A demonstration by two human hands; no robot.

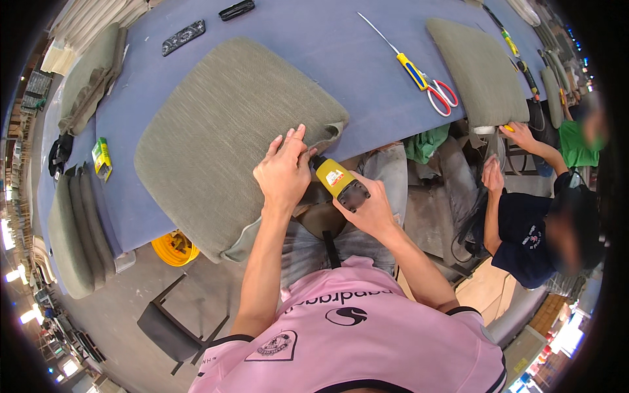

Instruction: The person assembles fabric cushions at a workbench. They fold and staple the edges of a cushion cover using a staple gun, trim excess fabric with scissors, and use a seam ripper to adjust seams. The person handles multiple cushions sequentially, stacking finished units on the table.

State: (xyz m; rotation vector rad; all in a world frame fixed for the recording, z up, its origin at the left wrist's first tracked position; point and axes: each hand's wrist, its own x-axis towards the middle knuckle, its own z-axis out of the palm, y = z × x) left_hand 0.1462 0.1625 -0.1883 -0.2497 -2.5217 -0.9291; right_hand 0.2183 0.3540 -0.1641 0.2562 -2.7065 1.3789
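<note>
A large grey-green upholstered cushion (223, 137) lies on the blue tabletop, its near edge overhanging the table. My left hand (285, 170) rests on the cushion near its right edge, fingers stretched out over the fabric and thumb towards the tool tip. In my right hand (370, 206) is a yellow-and-black hand-held power tool (333, 178), its dark nose against the cushion's edge beside my left hand. A fold of loose fabric (324, 136) gapes at that corner. What the tool's tip touches is hidden.
Scissors with red handles (442, 97) and a long-shafted yellow-and-blue hand tool (411, 71) lie right of the cushion. A co-worker handles another cushion (478, 69) at the right. Stacked cushions (78, 229), a yellow bucket (174, 249) and a black chair (171, 331) are at the left.
</note>
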